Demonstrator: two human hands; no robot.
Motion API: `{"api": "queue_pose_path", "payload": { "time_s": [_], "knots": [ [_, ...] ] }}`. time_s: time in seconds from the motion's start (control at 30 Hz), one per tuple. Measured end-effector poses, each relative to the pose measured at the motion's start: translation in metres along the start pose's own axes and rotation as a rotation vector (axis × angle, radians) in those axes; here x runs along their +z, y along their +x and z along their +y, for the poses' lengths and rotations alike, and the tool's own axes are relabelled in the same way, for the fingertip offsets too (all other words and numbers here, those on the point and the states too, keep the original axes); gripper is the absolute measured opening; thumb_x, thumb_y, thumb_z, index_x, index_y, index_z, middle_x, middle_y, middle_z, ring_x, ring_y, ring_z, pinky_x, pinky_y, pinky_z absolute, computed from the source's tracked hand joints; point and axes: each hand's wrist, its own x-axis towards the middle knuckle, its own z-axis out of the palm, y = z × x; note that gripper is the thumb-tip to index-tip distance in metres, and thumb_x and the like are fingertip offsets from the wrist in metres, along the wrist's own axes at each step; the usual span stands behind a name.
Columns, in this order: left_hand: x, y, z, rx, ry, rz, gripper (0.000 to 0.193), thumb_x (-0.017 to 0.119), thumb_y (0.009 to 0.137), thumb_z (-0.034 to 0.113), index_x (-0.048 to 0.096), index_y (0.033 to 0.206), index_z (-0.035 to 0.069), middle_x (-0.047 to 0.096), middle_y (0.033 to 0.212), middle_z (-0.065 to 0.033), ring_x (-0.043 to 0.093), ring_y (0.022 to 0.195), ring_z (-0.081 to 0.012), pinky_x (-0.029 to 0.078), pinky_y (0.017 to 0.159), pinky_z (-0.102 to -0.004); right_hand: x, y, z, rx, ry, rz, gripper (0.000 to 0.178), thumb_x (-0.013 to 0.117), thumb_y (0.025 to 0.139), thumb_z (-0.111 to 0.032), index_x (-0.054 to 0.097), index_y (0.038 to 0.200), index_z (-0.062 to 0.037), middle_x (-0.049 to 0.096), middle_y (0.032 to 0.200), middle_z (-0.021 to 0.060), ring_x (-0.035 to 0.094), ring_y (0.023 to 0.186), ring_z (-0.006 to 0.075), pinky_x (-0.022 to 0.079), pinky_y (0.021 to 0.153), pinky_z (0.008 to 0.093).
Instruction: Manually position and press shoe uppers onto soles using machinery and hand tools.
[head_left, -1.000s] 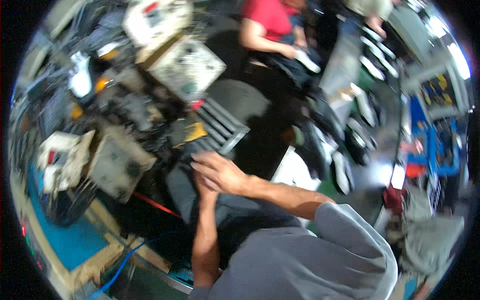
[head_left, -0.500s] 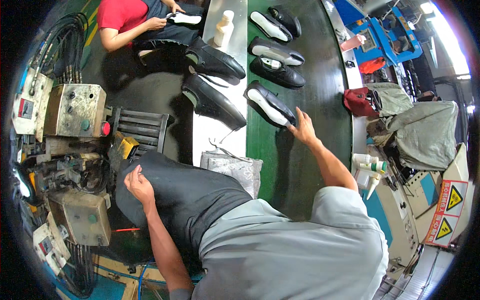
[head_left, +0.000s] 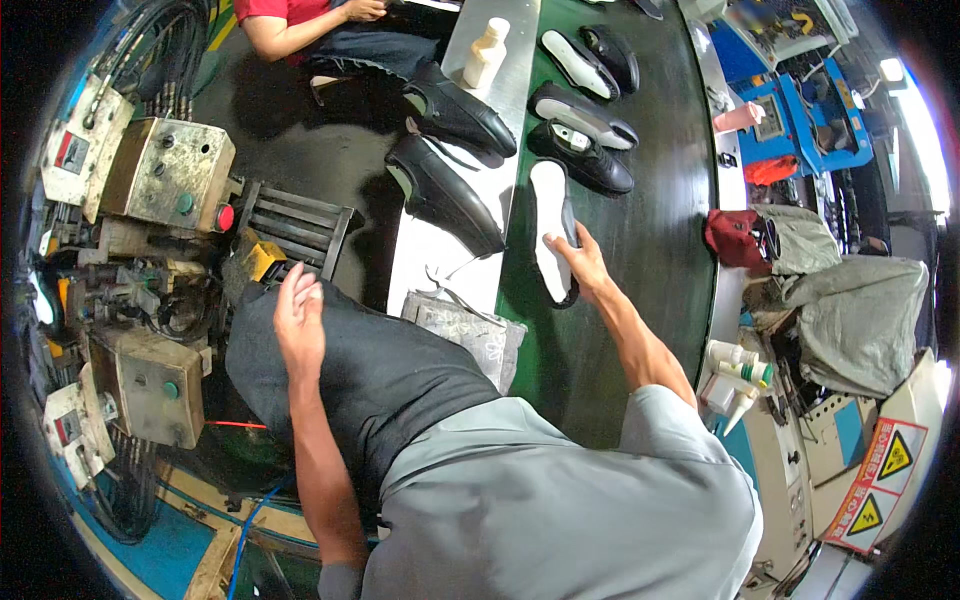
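Observation:
My right hand (head_left: 582, 264) grips the near end of a black shoe (head_left: 550, 205) on the dark green conveyor belt (head_left: 665, 180). Its thumb presses on the white underside, which faces up, and the fingers go round the far side. My left hand (head_left: 300, 318) is raised above my thigh, fingers stretched upward, holding nothing. Just beyond the gripped shoe lies a black laced shoe (head_left: 590, 160) with a pale tag inside, beside a shoe with a grey sole (head_left: 580, 112). Two plain black shoes (head_left: 448, 200) stand on the white ledge left of the belt.
A cream bottle (head_left: 486, 55) stands farther along the ledge, and a grey patterned cloth (head_left: 465, 335) lies at its near end. To my left is a machine with control boxes (head_left: 172, 175). Another person in a red top (head_left: 290, 22) sits at the far left. White plastic bottles (head_left: 735, 375) are at right.
My right hand has closed on the nearest shoe and turned it so its white underside shows more. My left hand has risen slightly, fingers straighter. The whole view has shifted.

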Motion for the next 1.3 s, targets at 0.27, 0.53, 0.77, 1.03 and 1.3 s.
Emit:
{"api": "queue_pose_path", "payload": {
  "time_s": [0.27,0.53,0.77,1.03,1.3],
  "knots": [
    [0.022,0.015,0.112,0.124,-0.160,-0.296,0.072,0.076,0.102,0.026,0.046,0.164,0.006,0.053,0.159,-0.0189,0.055,0.143,-0.0266,0.043,0.121,-0.0411,0.145,-0.122,-0.111,-0.259,-0.337,-0.549,0.111,0.089,0.084,-0.055,0.041,0.163,0.0068,0.061,0.151,0.0281,0.061,0.139,0.0348,0.047,0.118,0.0424],
    [-0.125,-0.080,0.077,0.049,-0.056,0.112,0.045,0.076,0.100,0.015,0.068,0.143,0.001,0.072,0.129,-0.0081,0.065,0.115,-0.0131,0.050,0.105,-0.0302,0.295,-0.168,-0.109,-0.422,-0.408,-1.133,0.090,0.081,0.097,-0.048,0.046,0.159,0.0074,0.063,0.147,0.0248,0.060,0.139,0.0307,0.047,0.116,0.0419],
    [-0.148,-0.135,0.050,-0.058,-0.192,0.295,0.042,0.074,0.100,0.011,0.068,0.140,-0.001,0.072,0.134,-0.0150,0.066,0.123,-0.0202,0.049,0.108,-0.0326,0.378,-0.187,-0.114,-0.660,-0.463,-1.220,0.078,0.075,0.102,-0.043,0.051,0.155,0.0092,0.067,0.142,0.0286,0.065,0.133,0.0326,0.050,0.112,0.0408],
    [-0.144,-0.127,0.032,0.005,-0.049,0.338,0.035,0.076,0.100,0.017,0.074,0.131,0.001,0.072,0.127,-0.0131,0.065,0.120,-0.0214,0.049,0.107,-0.0350,0.378,-0.193,-0.097,-0.716,-0.379,-1.128,0.072,0.072,0.103,-0.040,0.053,0.156,0.0042,0.060,0.151,0.0330,0.058,0.140,0.0437,0.045,0.118,0.0463],
    [-0.110,-0.104,0.021,-0.044,-0.369,0.341,0.039,0.075,0.100,0.016,0.070,0.137,0.002,0.070,0.123,-0.0078,0.064,0.115,-0.0168,0.050,0.102,-0.0312,0.361,-0.165,-0.102,-0.748,-0.350,-1.200,0.067,0.066,0.107,-0.027,0.045,0.160,0.0073,0.056,0.155,0.0321,0.054,0.146,0.0398,0.040,0.122,0.0428]
  ]
}}
